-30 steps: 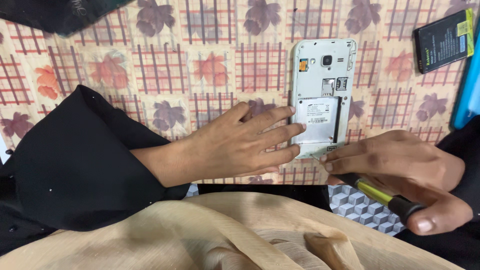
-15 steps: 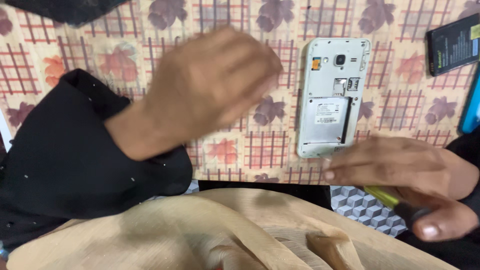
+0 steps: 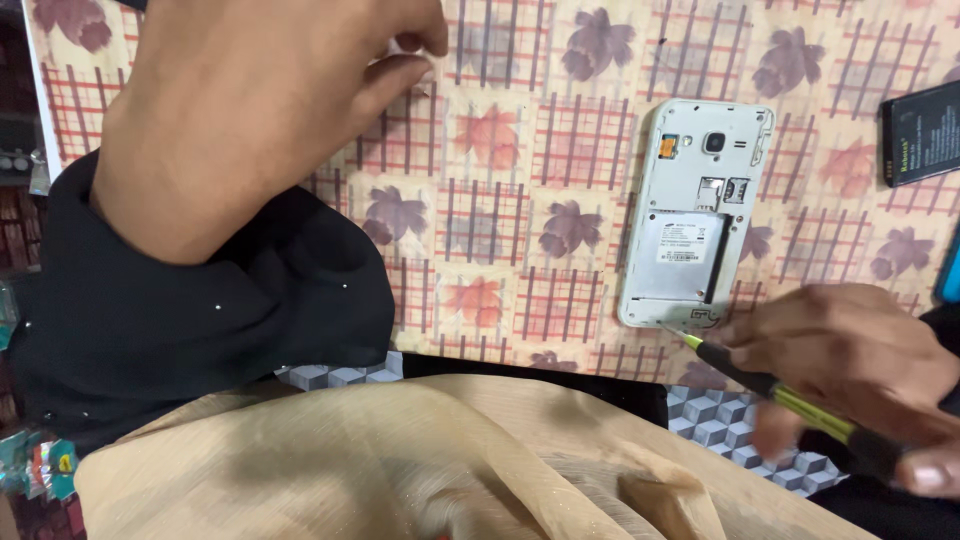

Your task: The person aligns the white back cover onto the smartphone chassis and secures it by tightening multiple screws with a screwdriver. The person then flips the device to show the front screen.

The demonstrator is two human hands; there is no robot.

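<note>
- Head view: the right hand [image 3: 850,365] has its grip closed around one screwdriver [image 3: 775,390] with a yellow-and-black handle; the thin tip touches the bottom edge of the phone [image 3: 695,215].
- One white phone lies face down on the bench [image 3: 520,130], its back cover off. The battery bay is a shallow open well holding only a white label; the small card slots above it are too small to read.
- The phone sits near the bench's front edge, just beyond the right hand.
- The left hand [image 3: 250,100] is raised above the bench, well left of the phone, thumb and fingertip nearly pinched; whether that grip holds anything I cannot tell.
- One black battery [image 3: 920,130] lies at the right edge, apart from the phone.
- Open patterned bench surface spreads between the left hand and the phone.
- A black sleeve [image 3: 190,320] and tan cloth [image 3: 400,460] lie nearest the camera.
</note>
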